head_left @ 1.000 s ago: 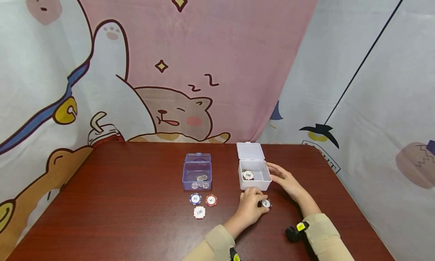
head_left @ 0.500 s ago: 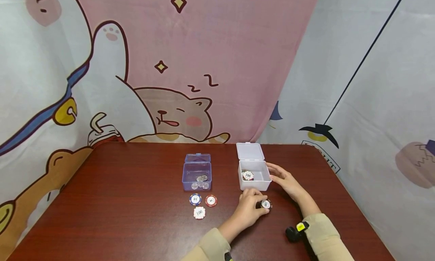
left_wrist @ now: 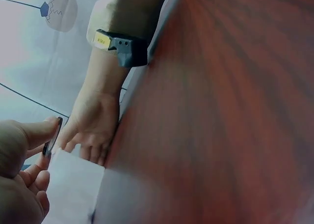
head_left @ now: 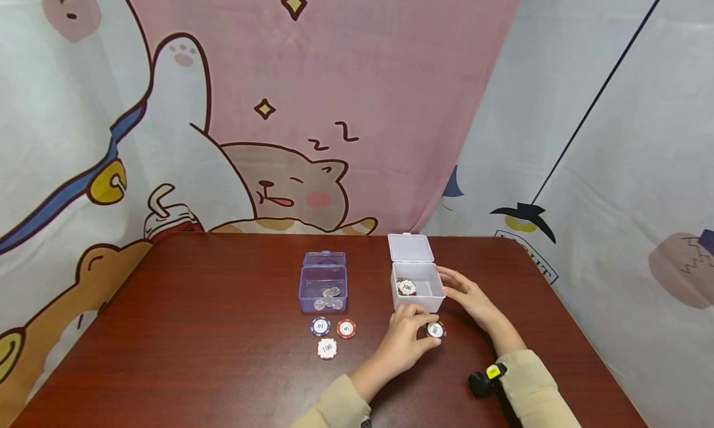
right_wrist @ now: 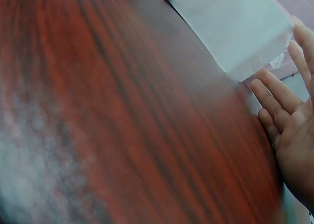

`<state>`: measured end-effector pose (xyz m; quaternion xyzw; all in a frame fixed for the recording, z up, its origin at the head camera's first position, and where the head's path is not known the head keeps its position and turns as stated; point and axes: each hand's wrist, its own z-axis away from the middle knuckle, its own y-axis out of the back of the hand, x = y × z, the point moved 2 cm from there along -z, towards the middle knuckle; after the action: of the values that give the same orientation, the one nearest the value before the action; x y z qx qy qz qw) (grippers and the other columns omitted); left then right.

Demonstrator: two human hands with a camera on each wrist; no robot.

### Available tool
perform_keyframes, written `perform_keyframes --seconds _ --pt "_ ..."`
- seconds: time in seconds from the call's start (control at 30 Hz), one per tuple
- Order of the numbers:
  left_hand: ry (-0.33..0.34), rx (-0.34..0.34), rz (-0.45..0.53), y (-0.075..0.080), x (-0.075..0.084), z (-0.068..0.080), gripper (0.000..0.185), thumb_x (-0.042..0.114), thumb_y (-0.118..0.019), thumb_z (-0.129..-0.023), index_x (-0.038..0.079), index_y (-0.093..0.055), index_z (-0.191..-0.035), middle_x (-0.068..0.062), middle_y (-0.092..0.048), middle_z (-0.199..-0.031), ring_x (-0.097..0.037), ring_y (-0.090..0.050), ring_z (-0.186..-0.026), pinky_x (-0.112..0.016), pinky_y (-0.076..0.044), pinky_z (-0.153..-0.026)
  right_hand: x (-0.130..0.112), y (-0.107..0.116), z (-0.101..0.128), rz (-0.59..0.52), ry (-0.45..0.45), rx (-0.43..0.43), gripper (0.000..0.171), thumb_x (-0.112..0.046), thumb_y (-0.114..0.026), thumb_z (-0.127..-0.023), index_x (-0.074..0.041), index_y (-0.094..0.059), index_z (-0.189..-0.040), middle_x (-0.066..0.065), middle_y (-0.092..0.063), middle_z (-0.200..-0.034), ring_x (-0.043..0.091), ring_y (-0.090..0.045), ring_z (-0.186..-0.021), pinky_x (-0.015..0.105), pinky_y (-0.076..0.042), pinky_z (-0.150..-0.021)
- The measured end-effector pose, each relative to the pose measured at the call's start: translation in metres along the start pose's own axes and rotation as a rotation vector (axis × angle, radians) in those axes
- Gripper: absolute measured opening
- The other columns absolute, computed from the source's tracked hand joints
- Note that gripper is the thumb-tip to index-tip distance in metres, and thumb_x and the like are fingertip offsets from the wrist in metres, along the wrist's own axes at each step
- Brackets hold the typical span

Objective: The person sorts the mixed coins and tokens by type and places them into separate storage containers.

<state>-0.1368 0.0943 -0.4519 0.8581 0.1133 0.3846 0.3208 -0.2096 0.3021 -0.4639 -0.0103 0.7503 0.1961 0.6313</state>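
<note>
One black chip in left hand has risen slightly

The head view is evenly and brightly lit, soft light from above leaving only faint shadows under the hands on the tabletop. It stays sharp at centre, with wide-angle bending toward the edges. Both wrist views are dimmer, washed by a pale haze and blurred: the wood grain smears into streaks, and the white box looks soft-edged and bluish.
</note>
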Motion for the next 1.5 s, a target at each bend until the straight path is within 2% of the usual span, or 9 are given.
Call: perform_keyframes --seconds 0.13,0.3,0.43,0.7,1.0,1.5 --pt "0.023 -0.001 0.016 0.007 -0.001 -0.004 0.038 0.02 -0.079 -0.077 0.008 -0.071 -0.112 0.001 -0.057 -0.106 -0.013 -0.046 -0.105 -0.03 -0.036 -0.09 0.009 0.003 -0.002 -0.005 0.002 0.0 0.05 -0.001 -0.052 -0.096 0.002 -0.036 -0.144 0.027 -0.044 -0.139 0.041 -0.043 -0.124 0.022 -0.041 -0.09" --pt "0.032 0.019 0.024 0.019 -0.001 -0.01 0.037 0.02 -0.079 -0.078 0.009 -0.071 -0.112 -0.001 -0.058 -0.109 -0.015 -0.046 -0.104 -0.03 -0.037 -0.088 0.03 0.008 -0.006 0.002 -0.001 0.011 0.05 -0.008 -0.054 -0.097 -0.005 -0.039 -0.145 0.023 -0.045 -0.14 0.026 -0.048 -0.122 0.023 -0.04 -0.091" --pt "0.045 0.036 0.018 0.025 -0.004 -0.016 0.038 0.02 -0.079 -0.077 0.008 -0.071 -0.112 -0.002 -0.058 -0.108 -0.014 -0.046 -0.101 -0.029 -0.037 -0.087 0.028 0.008 -0.005 0.004 0.006 0.012 0.05 -0.01 -0.055 -0.097 -0.006 -0.04 -0.144 0.023 -0.045 -0.139 0.017 -0.051 -0.119 0.023 -0.041 -0.091" --pt "0.067 0.058 0.018 0.035 -0.01 -0.029 0.039 0.019 -0.079 -0.078 0.007 -0.07 -0.114 -0.003 -0.059 -0.108 -0.015 -0.047 -0.099 -0.028 -0.037 -0.086 0.029 0.008 -0.006 -0.002 0.008 0.009 0.05 -0.011 -0.056 -0.097 -0.006 -0.04 -0.144 0.023 -0.045 -0.139 0.011 -0.052 -0.116 0.024 -0.041 -0.091" --pt "0.112 0.078 0.025 0.034 -0.021 -0.042 0.037 0.017 -0.079 -0.078 0.006 -0.071 -0.112 -0.005 -0.06 -0.107 -0.018 -0.047 -0.098 -0.031 -0.037 -0.084 0.031 0.009 -0.006 -0.002 0.02 0.005 0.05 -0.009 -0.055 -0.097 -0.002 -0.039 -0.144 0.027 -0.044 -0.138 0.013 -0.053 -0.115 0.024 -0.042 -0.09" --pt "0.207 0.093 0.014 0.026 -0.048 -0.054 0.037 0.018 -0.078 -0.079 0.006 -0.071 -0.113 -0.006 -0.059 -0.111 -0.02 -0.046 -0.102 -0.034 -0.035 -0.085 0.031 0.009 -0.006 0.004 0.027 0.005 0.05 -0.008 -0.054 -0.097 0.0 -0.038 -0.144 0.028 -0.044 -0.138 0.016 -0.051 -0.117 0.023 -0.042 -0.09"
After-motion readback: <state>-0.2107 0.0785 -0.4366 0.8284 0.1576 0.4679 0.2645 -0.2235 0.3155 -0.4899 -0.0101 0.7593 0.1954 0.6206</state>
